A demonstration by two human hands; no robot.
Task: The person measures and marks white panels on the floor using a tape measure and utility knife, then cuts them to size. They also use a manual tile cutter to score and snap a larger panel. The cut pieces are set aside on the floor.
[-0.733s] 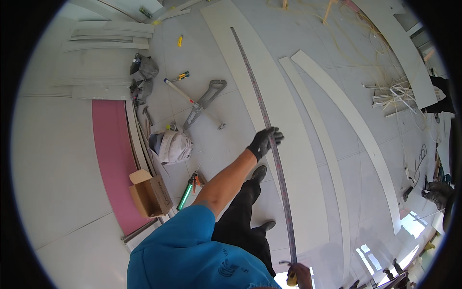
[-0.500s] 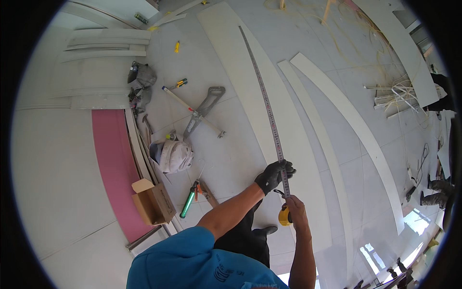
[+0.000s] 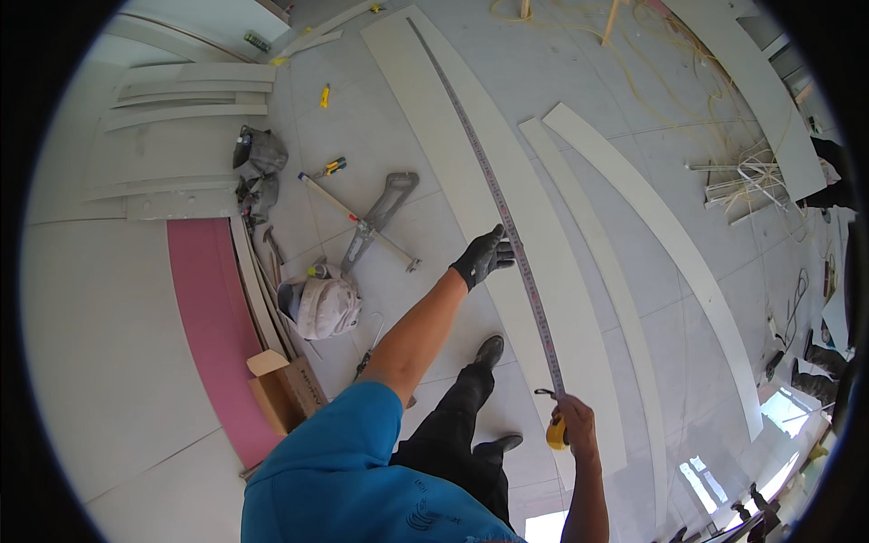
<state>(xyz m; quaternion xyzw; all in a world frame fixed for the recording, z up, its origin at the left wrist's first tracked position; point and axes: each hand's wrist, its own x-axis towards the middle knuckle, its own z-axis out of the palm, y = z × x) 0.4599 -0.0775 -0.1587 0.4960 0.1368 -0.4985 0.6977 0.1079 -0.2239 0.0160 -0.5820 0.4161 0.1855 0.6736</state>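
Note:
My right hand [image 3: 577,423], bare, is wrapped round the yellow case of a tape measure [image 3: 556,433]. From the case a long blade [image 3: 490,172] runs out, away from me, over a wide white panel [image 3: 543,271] on the floor. My left hand [image 3: 484,256], in a dark glove, reaches to the blade partway along it. Its thumb and fingers are apart at the blade's left edge; whether the fingertips touch it I cannot tell.
Two narrower strips [image 3: 670,199] lie right of the panel. On the left are a grey handsaw-shaped tool [image 3: 380,222], a white bag [image 3: 328,308], an open cardboard box [image 3: 290,394] and a yellow knife [image 3: 325,96]. Loose trim pieces [image 3: 742,181] lie far right.
My left hand has come off its grip on the blade and moved forward and left along it. My right hand has drawn the tape measure nearer and slightly right. My foot has stepped into view.

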